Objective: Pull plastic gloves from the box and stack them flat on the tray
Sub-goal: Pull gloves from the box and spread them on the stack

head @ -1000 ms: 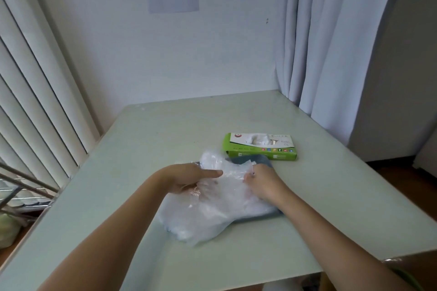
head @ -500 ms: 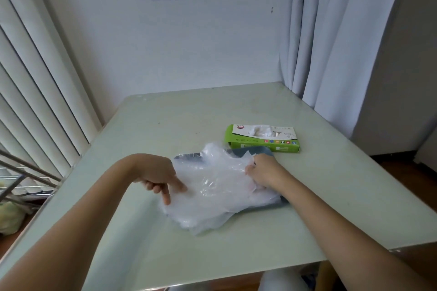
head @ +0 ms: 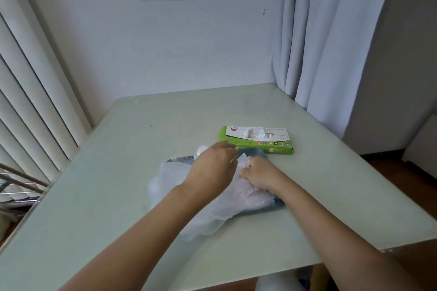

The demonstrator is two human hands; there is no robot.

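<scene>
The right hand (head: pixel 259 173) has its fingers (head: pixel 247 169) curled in. They look to be pinching a bit of the thin plastic right under them. The left hand (head: pixel 212 165) lies palm down with its fingers (head: pixel 225 149) mostly straight, on top of the plastic. I cannot see what those fingertips do underneath. The two hands are just beside each other, almost touching.

Under both hands is the pile of gloves (head: pixel 227 210). They are see-through and crinkly. The pile lies on the dark tray (head: pixel 255 152), and only small bits of the tray peek out around it. The pile is puffy, not flat. Its near left part hangs over the tray's edge onto the pale table (head: pixel 132 149).

Just past the fingertips, behind the tray, sits the green box (head: pixel 272 147). The left fingertips are very near its front left corner, but I cannot tell if they touch it. Some white plastic pokes out of the hole in the top of the box, so more gloves seem to be inside.

I think the job is partway done. Some gloves are out and on the tray, too mixed up to count. What is left, I think, is to smooth the pile down flat, tuck it onto the tray, and pull more from the box.
</scene>
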